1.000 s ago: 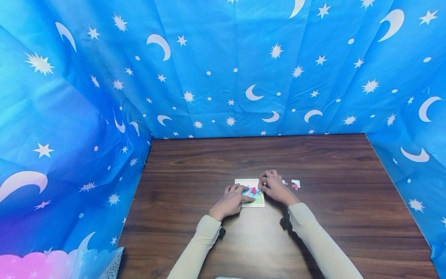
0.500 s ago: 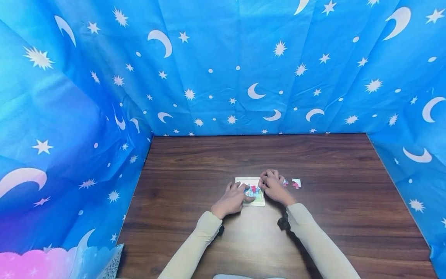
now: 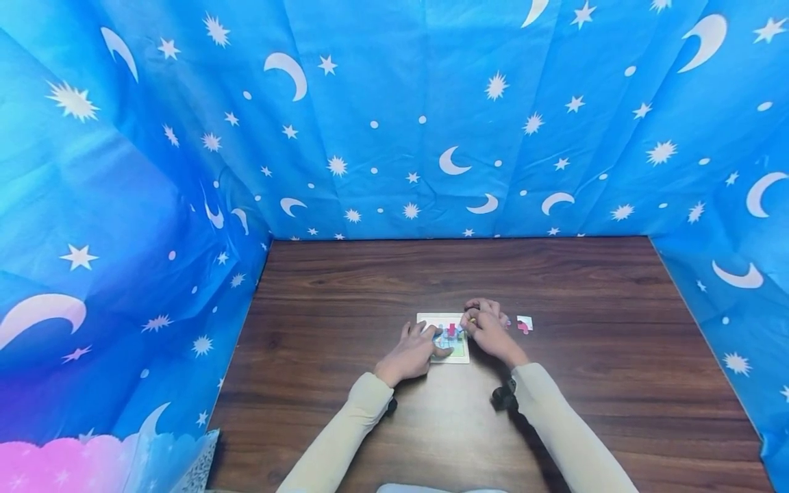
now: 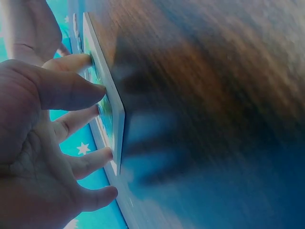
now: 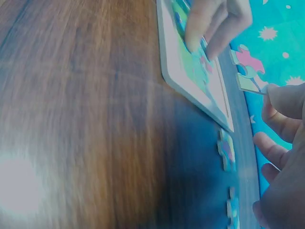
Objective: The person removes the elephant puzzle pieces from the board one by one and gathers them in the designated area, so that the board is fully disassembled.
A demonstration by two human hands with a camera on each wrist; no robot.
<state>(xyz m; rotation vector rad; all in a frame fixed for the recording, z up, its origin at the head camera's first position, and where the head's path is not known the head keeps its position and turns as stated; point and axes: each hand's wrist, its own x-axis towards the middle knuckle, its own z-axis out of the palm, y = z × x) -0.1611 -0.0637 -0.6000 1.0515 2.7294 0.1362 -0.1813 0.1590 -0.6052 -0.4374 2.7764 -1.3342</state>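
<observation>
The left hand point(image 3: 407, 356) spreads over the left part of a white-framed puzzle board point(image 3: 461, 361). In the left wrist view, the fingers of this left hand point(image 4: 43, 119) are apart, their tips on or near the board. The right hand point(image 3: 491, 333) is at the board's upper right corner. The right wrist view shows this right hand point(image 5: 286, 148) pinching a pink, green and white puzzle piece point(image 5: 249, 62) by its edge between thumb and finger, tilted and raised off the board point(image 5: 190, 99). Its other fingers are loosely bent.
A pink and white loose piece point(image 3: 524, 324) lies on the brown table point(image 3: 345, 287), right of the right hand. Two loose pieces show beside the board in the right wrist view, one nearer point(image 5: 227, 150) and one partly cut off point(image 5: 232, 212). Blue star-and-moon cloth point(image 3: 394, 137) surrounds the table.
The right hand has shifted slightly right and covers more of the nearest loose piece. The red shape by its fingertips has moved a little up and right. The left hand has barely moved.
</observation>
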